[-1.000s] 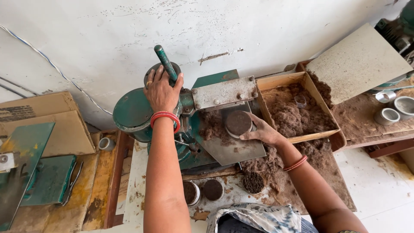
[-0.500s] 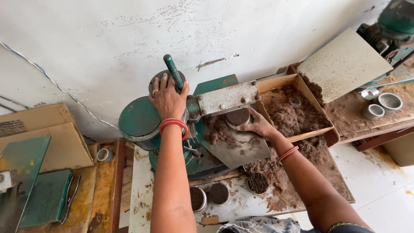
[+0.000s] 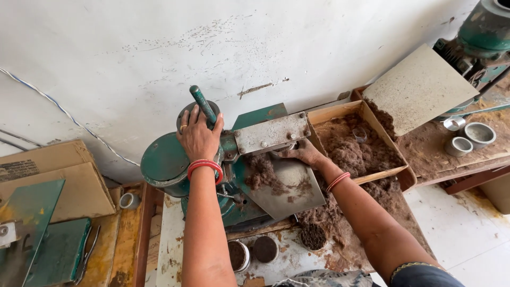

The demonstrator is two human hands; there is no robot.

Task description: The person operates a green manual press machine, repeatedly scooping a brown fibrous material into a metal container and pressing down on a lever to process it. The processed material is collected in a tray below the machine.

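Observation:
A green hand press (image 3: 164, 159) stands against the white wall. My left hand (image 3: 199, 135) lies closed over its round top hub, right beside the green lever (image 3: 203, 105). My right hand (image 3: 305, 154) reaches in under the press's grey metal head plate (image 3: 271, 133), and its fingertips are hidden there. Below it a slanted metal tray (image 3: 289, 188) carries clumps of brown powder. Both wrists wear red bangles. No cup shows in my right hand.
A wooden box (image 3: 340, 112) of brown powder sits right of the press, a grey board (image 3: 419, 87) leaning over it. Three filled round cups (image 3: 264, 248) lie below the tray. Metal cups (image 3: 481, 133) stand at right; a cardboard box (image 3: 48, 175) and green metal parts (image 3: 32, 234) at left.
My right hand moved from the tray, where it covered a round cup of powder, in under the head plate; the cup is out of sight. My left hand stayed on the hub.

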